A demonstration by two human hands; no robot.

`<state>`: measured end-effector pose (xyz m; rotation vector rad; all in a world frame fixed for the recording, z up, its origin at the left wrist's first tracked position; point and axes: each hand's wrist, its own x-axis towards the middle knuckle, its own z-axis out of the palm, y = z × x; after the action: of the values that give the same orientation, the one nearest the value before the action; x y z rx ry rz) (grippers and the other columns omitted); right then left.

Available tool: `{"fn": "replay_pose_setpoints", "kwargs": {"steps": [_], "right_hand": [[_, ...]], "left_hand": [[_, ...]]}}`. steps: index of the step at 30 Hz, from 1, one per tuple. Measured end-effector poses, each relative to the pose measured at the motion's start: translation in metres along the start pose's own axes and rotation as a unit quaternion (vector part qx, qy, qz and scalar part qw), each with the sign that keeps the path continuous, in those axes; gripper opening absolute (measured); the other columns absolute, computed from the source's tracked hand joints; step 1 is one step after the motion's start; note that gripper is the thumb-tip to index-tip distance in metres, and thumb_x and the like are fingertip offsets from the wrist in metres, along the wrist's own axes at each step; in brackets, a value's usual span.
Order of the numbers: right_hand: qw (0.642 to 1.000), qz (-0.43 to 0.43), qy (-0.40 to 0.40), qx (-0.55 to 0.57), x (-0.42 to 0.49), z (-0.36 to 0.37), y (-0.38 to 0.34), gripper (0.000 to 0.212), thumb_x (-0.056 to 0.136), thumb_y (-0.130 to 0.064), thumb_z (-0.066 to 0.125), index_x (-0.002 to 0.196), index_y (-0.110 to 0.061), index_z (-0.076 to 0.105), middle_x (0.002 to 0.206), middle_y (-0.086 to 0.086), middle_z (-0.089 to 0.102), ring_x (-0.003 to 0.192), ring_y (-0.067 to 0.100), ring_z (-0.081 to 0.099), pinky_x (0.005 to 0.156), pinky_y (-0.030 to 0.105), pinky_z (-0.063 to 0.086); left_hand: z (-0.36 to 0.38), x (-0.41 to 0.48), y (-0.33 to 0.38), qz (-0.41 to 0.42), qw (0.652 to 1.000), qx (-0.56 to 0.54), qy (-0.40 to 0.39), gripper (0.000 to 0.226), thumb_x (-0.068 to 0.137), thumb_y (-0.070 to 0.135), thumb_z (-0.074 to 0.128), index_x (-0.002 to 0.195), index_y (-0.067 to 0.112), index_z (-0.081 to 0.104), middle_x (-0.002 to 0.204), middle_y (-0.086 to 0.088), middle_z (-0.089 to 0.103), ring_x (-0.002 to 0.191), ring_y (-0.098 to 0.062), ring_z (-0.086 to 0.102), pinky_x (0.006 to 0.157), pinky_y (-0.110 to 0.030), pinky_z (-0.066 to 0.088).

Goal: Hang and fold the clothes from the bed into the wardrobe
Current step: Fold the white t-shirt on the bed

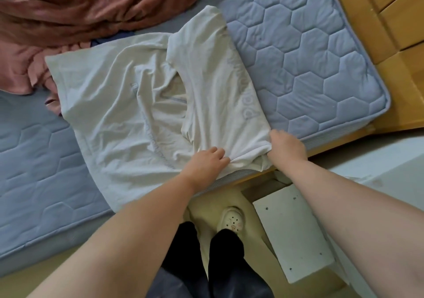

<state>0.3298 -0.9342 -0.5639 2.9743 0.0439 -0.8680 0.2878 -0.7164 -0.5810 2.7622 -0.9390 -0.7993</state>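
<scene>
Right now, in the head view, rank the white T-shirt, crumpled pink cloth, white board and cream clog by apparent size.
1. white T-shirt
2. crumpled pink cloth, cropped by the frame, so its place against the shirt is unsure
3. white board
4. cream clog

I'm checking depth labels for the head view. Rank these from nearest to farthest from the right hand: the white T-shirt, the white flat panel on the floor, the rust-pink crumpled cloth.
1. White T-shirt, in the right hand's grip at the blue quilted mattress edge.
2. White flat panel, down off the mattress, under that hand.
3. Rust-pink crumpled cloth, across the mattress, far left.
</scene>
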Motion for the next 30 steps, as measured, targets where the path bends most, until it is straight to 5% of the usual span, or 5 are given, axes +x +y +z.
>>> {"fn": "replay_pose_setpoints", "kwargs": {"steps": [7, 14, 21, 25, 30], "right_hand": [[0.951, -0.195, 0.236, -0.049, -0.013, 0.019, 0.031, 0.02, 0.066, 0.009, 0.051, 0.076, -0.007, 0.047, 0.067, 0.013, 0.047, 0.056, 0.03, 0.047, 0.052, 0.03, 0.03], [0.994, -0.1, 0.045, -0.013, -0.028, 0.034, 0.019, 0.024, 0.087, -0.015, 0.053, 0.11, -0.017, 0.05, 0.109, 0.003, 0.051, 0.102, 0.021, 0.047, 0.084, 0.032, 0.041], [0.969, -0.213, 0.059, -0.11, -0.027, 0.039, 0.007, 0.061, 0.069, -0.026, 0.077, 0.123, -0.017, 0.05, 0.123, 0.007, 0.048, 0.112, 0.027, 0.048, 0.095, 0.039, 0.038], [0.95, -0.258, 0.09, -0.151, -0.013, 0.03, -0.004, 0.041, 0.044, 0.008, 0.078, 0.077, -0.008, 0.059, 0.073, 0.011, 0.056, 0.064, 0.029, 0.053, 0.06, 0.031, 0.038], [0.957, -0.25, 0.09, -0.114, 0.001, 0.0, -0.007, 0.03, 0.062, 0.014, 0.064, 0.075, -0.009, 0.05, 0.073, 0.006, 0.048, 0.07, 0.03, 0.055, 0.058, 0.03, 0.028]], "left_hand": [[0.008, -0.011, 0.001, 0.011, 0.988, -0.048, 0.147, 0.031, 0.061, 0.003, 0.061, 0.088, 0.011, 0.047, 0.08, -0.011, 0.054, 0.066, -0.028, 0.054, 0.042, -0.028, 0.034], [0.034, -0.028, 0.016, -0.12, 0.992, -0.036, 0.016, 0.036, 0.089, 0.025, 0.047, 0.124, 0.019, 0.052, 0.124, -0.002, 0.049, 0.116, -0.025, 0.041, 0.095, -0.033, 0.032], [0.025, -0.006, 0.037, -0.144, 0.987, -0.034, 0.062, 0.035, 0.089, 0.027, 0.054, 0.122, 0.017, 0.047, 0.122, -0.004, 0.046, 0.114, -0.026, 0.042, 0.094, -0.035, 0.033], [0.02, 0.007, 0.034, -0.113, 0.993, -0.012, 0.026, 0.038, 0.087, 0.009, 0.053, 0.124, 0.015, 0.044, 0.118, -0.006, 0.047, 0.109, -0.027, 0.046, 0.08, -0.033, 0.034], [0.022, -0.004, 0.023, -0.07, 0.988, -0.089, 0.109, 0.023, 0.075, -0.002, 0.049, 0.095, 0.009, 0.051, 0.09, -0.009, 0.054, 0.083, -0.03, 0.052, 0.055, -0.036, 0.035]]}}
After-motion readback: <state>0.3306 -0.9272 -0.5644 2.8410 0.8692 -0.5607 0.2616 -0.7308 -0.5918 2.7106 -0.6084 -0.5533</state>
